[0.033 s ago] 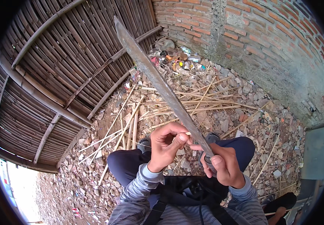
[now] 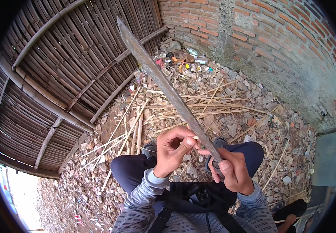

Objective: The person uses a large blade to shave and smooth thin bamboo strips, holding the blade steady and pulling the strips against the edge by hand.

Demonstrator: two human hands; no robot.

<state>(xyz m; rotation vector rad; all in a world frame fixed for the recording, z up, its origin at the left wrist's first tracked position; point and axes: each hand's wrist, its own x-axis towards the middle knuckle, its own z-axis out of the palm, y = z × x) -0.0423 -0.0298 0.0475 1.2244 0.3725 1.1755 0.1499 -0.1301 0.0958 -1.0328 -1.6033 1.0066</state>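
A long machete (image 2: 164,84) with a dull, worn blade slants up and to the left across the middle of the view. My right hand (image 2: 234,171) is closed round its handle, the index finger reaching toward my other hand. Beside the lower blade, my left hand (image 2: 171,150) pinches a thin, pale bamboo strip (image 2: 195,137) between thumb and index finger. The strip's tip meets the blade's edge; most of its length is hidden by the fingers. Both hands are above my bent knees.
Long split bamboo strips (image 2: 210,106) lie heaped on the stony ground (image 2: 78,194) ahead. A bamboo-slat wall (image 2: 78,50) rises on the left, a brick wall (image 2: 292,50) on the right. Litter (image 2: 191,64) fills the far corner. Another person's arm (image 2: 290,222) shows at lower right.
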